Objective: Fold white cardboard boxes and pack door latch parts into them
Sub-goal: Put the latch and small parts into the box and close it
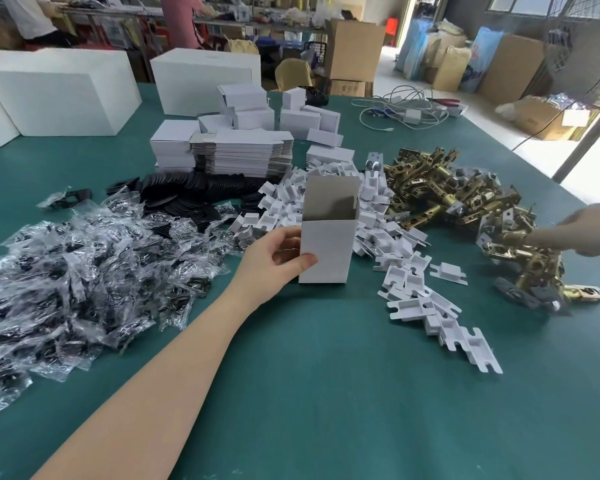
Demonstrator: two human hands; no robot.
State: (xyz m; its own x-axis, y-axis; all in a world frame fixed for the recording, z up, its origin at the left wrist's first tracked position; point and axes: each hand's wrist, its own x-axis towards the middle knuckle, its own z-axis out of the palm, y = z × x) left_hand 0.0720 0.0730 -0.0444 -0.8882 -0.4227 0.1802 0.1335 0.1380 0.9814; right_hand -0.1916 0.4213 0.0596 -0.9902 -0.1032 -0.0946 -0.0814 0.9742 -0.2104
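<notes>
Gripping the box by its near-left edge, my left hand keeps it upright on the green table, thumb on the front face, top flaps open (grey inside). My right hand reaches over the brass latches at the right; it is blurred, so I cannot tell its grip. White inserts lie between box and latches.

right hand blurred, cut by edge
</notes>
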